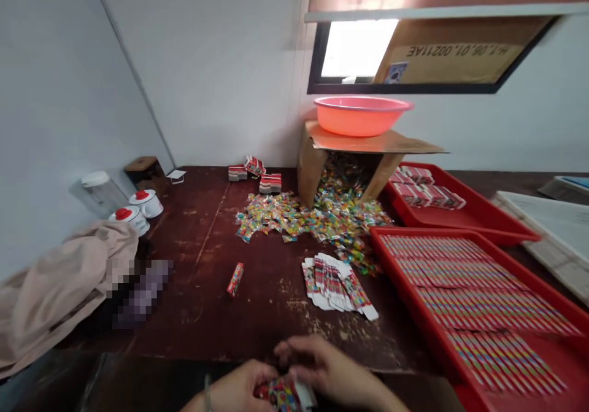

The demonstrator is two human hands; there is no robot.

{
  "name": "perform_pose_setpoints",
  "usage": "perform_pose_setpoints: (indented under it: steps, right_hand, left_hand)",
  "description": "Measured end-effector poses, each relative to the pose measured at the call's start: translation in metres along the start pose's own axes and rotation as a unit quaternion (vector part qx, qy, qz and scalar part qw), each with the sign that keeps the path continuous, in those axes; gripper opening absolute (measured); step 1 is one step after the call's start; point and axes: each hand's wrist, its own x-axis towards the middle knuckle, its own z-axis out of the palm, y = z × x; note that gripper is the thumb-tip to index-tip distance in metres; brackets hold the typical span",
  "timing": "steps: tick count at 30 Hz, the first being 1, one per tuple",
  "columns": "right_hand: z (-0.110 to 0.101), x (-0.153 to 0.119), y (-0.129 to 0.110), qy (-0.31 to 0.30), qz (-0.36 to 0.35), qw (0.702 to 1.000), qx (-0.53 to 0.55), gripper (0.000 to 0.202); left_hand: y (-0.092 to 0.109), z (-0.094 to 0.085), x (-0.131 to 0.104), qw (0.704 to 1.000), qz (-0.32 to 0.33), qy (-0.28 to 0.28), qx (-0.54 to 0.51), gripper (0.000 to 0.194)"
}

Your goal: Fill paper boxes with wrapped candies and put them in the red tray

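Observation:
At the table's near edge, my left hand [246, 388] is closed around a small printed candy box [284, 393], red with multicoloured dots. My right hand [324, 372] is over the box's right end, its curled fingers at a white flap; motion blurs the fingertips. Beyond my hands on the dark red table lies a single closed candy box [235, 279]. To its right is a fanned pile of flat, unfolded cartons [334, 283] with white flaps. Behind them spreads a heap of small wrapped candies [317, 218], spilling from an open cardboard box [309, 166].
A red tray [384, 234] holding rows of filled boxes stands at right, with another red tray [488, 215] behind it. A pink basin [363, 117] tops the cardboard box. Carton bundles [270, 183] lie at the back. Lidded mugs [146, 203] and beige cloth [87, 264] are left.

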Motion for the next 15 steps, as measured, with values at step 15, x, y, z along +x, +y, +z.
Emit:
perform_pose_setpoints:
  steps: [15]
  right_hand:
    - [0.022,0.145,0.061,0.304,0.069,0.858,-0.409,0.041]
  left_hand:
    - [-0.021,-0.021,-0.012,0.958,0.074,0.221,-0.170,0.053]
